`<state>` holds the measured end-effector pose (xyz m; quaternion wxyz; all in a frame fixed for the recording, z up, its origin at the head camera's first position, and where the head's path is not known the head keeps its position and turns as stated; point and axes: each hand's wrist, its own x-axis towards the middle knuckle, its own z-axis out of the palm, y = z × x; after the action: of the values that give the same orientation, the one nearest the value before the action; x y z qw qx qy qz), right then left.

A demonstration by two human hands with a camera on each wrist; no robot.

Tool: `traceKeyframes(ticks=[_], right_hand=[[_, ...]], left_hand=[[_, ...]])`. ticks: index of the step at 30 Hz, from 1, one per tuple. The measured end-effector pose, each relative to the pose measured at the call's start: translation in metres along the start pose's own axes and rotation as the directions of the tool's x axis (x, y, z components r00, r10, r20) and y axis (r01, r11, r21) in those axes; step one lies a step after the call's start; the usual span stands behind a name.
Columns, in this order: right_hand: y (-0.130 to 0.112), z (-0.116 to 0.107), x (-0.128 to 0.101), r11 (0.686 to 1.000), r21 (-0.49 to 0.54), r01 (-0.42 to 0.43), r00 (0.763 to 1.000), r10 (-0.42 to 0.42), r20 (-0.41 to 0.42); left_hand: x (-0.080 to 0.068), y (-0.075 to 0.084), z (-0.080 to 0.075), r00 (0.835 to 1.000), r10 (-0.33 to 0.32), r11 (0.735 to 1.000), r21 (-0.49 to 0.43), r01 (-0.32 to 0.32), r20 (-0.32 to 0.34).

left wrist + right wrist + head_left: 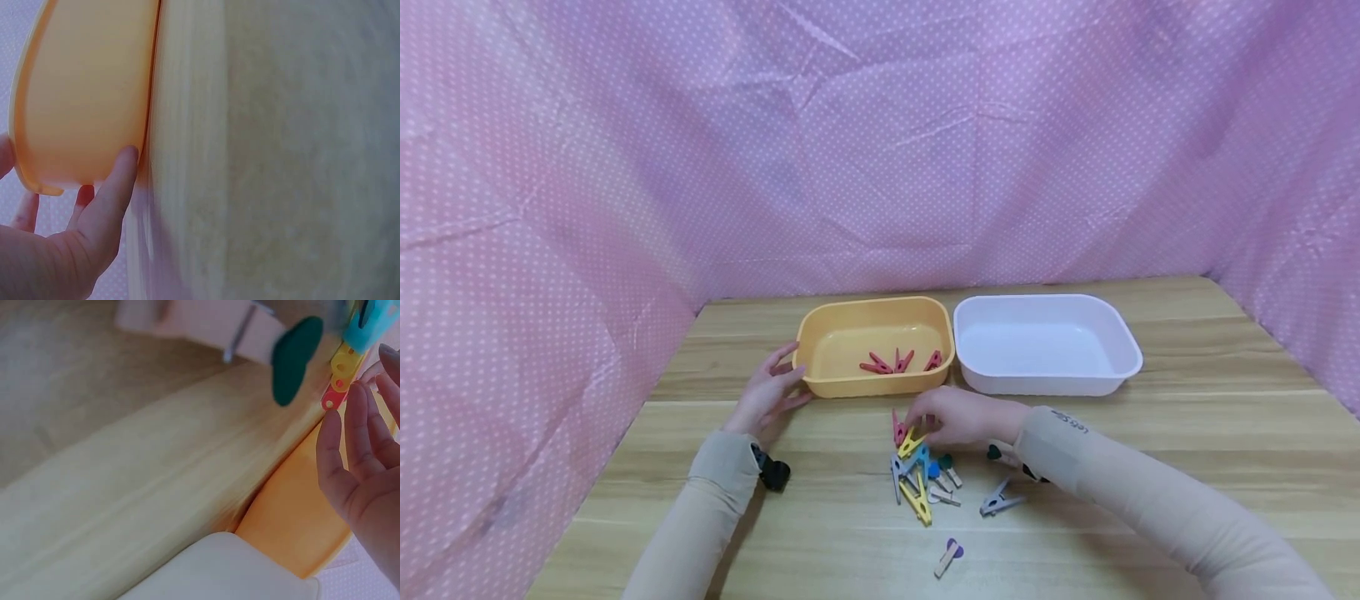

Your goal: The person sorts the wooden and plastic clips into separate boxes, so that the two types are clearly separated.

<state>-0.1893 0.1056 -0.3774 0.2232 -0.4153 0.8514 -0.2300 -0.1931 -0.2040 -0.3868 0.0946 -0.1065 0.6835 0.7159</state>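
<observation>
My left hand [767, 395] rests spread against the left end of the yellow basin [872, 386], its fingers touching the outside and rim. Several red clothespins [902, 361] lie inside that basin. Over the pile in front of it, my right hand [958, 415] reaches with bent fingers beside a red clothespin [898, 428]. In the right wrist view its fingertips are apart, close to a red clothespin [332, 399]; contact is unclear. Yellow clothespins [916, 503], a light blue clothespin [922, 457] and a grey clothespin [896, 471] make up the pile.
A white basin [1037, 385] stands right of the yellow one. Small wooden clothespins with blue, white and green decorations lie beside the pile. A grey clothespin [997, 501] and a purple-decorated wooden clothespin [949, 559] lie apart. Pink dotted cloth [880, 167] hangs behind the table.
</observation>
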Motion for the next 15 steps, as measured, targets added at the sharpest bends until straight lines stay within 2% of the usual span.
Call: traceKeyframes(ticks=[4,15], right_hand=[[-0.0006,0.0010,0.0004,1.000,-0.004,-0.028,1.000,0.028,0.014],[-0.0024,0.0015,0.0022,0.998,-0.043,-0.038,0.999,0.039,0.022]], left_hand=[[0.0003,0.0006,-0.0002,1.000,-0.003,1.000,0.010,0.003,-0.008],[0.0000,0.0015,0.0001,1.000,-0.009,1.000,0.005,0.009,-0.004]])
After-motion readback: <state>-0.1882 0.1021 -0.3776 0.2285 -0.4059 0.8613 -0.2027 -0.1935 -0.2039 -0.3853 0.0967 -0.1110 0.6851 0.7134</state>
